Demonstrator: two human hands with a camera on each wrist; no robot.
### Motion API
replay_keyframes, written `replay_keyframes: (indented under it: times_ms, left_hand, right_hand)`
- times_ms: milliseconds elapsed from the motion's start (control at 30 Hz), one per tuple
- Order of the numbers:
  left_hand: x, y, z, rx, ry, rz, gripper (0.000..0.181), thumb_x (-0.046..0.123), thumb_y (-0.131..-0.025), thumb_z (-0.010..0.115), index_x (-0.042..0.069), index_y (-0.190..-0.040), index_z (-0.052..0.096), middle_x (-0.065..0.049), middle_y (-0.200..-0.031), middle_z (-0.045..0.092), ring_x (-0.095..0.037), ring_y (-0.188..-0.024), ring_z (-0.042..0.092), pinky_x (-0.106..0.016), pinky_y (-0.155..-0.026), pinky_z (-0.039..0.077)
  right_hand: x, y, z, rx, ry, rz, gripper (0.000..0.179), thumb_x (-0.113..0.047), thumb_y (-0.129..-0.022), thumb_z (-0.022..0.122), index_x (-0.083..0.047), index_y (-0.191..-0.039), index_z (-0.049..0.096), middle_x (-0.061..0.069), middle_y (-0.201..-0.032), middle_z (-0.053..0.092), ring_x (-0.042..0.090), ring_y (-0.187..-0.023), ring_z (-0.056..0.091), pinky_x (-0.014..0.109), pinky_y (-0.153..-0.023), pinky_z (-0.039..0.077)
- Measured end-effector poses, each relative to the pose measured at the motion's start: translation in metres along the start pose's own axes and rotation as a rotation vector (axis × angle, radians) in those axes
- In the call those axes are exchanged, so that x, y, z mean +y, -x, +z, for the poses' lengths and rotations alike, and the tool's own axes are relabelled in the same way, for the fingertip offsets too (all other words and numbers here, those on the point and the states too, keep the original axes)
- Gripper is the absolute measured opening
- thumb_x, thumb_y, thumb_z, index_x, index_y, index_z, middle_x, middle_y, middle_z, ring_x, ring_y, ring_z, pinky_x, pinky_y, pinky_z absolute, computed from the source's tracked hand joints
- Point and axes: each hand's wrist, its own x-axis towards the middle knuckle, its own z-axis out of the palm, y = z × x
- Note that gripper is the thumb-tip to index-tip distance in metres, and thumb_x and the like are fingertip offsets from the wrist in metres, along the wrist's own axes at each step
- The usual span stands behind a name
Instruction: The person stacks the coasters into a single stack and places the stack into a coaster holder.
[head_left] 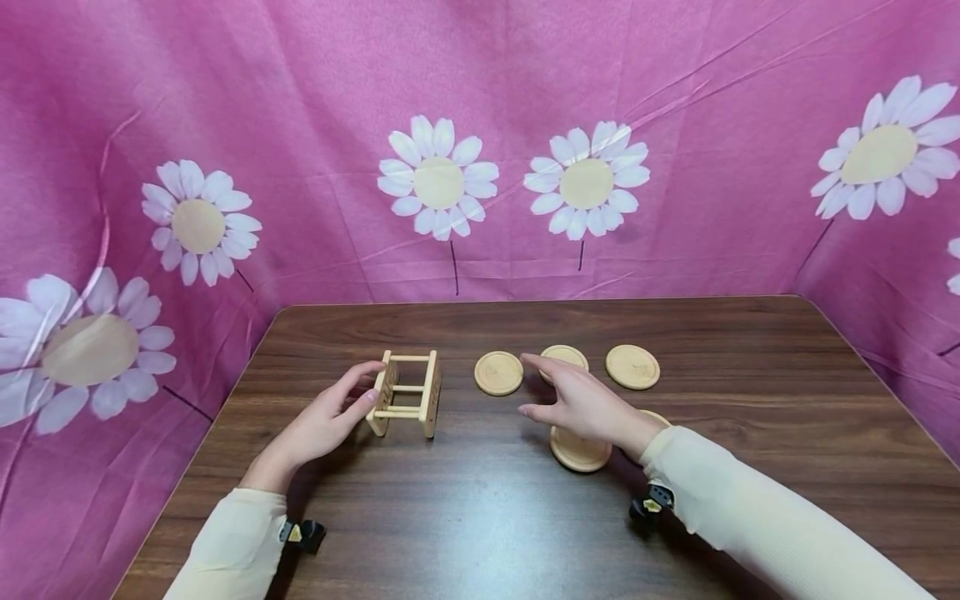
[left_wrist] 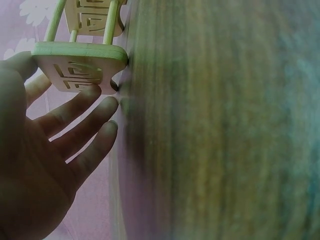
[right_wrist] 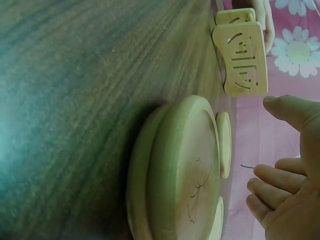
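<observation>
A small wooden coaster rack (head_left: 431, 396) with slotted end panels and round rods stands on the table. My left hand (head_left: 330, 425) holds its left end panel, thumb and index finger at the upper edge, the other fingers spread beside the outer face. Several round wooden coasters lie to the right of the rack, one (head_left: 498, 375) closest to it. With thumb and fingers apart and nothing between them, my right hand (head_left: 588, 402) hovers over the coasters, partly hiding some. In the right wrist view a coaster (right_wrist: 197, 170) with a line drawing shows large below that hand.
The brown wood-grain table (head_left: 465, 517) reaches back to a pink curtain (head_left: 322, 100) printed with white daisies, which also encloses both sides. Another coaster (head_left: 632, 367) lies at the far right of the group. A black wrist camera (head_left: 303, 535) sits on the left sleeve.
</observation>
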Motion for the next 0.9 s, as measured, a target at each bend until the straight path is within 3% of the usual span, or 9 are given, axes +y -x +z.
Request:
replay_keyframes:
  times_ms: [633,867,900]
  left_hand:
    - [0.003,0.007,-0.003,0.004,-0.001,-0.042,0.044,0.019,-0.115,0.054,0.015,-0.158,0.048,-0.019,-0.137,0.070,-0.032,-0.124,0.067,-0.043,-0.104,0.055]
    - [0.001,0.002,0.000,0.000,0.005,-0.011,0.043,0.018,-0.114,0.054,0.014,-0.157,0.049,-0.019,-0.137,0.071,-0.031,-0.125,0.067,-0.039,-0.104,0.055]
    - [0.001,0.001,0.000,-0.001,0.006,-0.009,0.043,0.017,-0.114,0.054,0.014,-0.157,0.049,-0.019,-0.137,0.071,-0.031,-0.125,0.067,-0.040,-0.104,0.055]
  right_hand:
    - [-0.002,-0.029,0.005,-0.072,0.046,-0.011,0.077,-0.025,-0.095,0.083,0.011,-0.153,0.049,0.029,-0.153,0.059,0.042,-0.142,0.059,0.054,-0.121,0.045]
    - [0.045,-0.045,0.037,-0.028,0.068,-0.046,0.085,-0.048,-0.096,0.080,0.002,-0.157,0.048,0.025,-0.153,0.060,0.040,-0.141,0.060,0.050,-0.120,0.047]
    - [0.039,-0.044,0.032,-0.039,0.062,-0.033,0.085,-0.044,-0.095,0.082,0.003,-0.157,0.048,0.026,-0.153,0.060,0.041,-0.142,0.059,0.053,-0.120,0.046]
